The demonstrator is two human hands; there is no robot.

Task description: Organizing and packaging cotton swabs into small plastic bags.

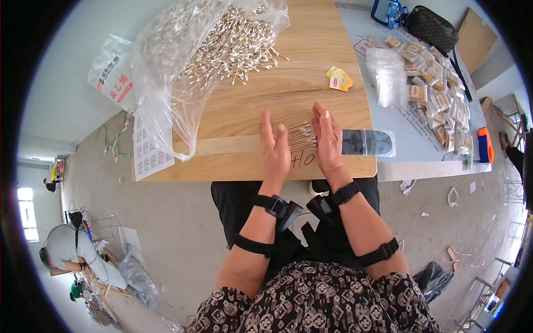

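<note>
My left hand (275, 151) and my right hand (330, 143) stand on edge at the near side of the wooden table (311, 44), palms facing each other. A small row of cotton swabs (300, 136) lies between them, its ends against or close to the palms. Fingers of both hands are stretched out straight, so neither hand is wrapped round anything. Beside my right hand is a dark flat piece under clear film (369, 142). A large heap of cotton swabs (239, 47) spills from a clear plastic bag (158, 61) at the far left.
Small yellow cards (340, 80) lie beyond my right hand. On the grey side table (363, 50) are clear empty bags (385, 75), many filled swab packets (438, 94), a dark pouch (430, 28) and an orange-and-blue object (485, 145). Another person (75, 250) bends at the lower left.
</note>
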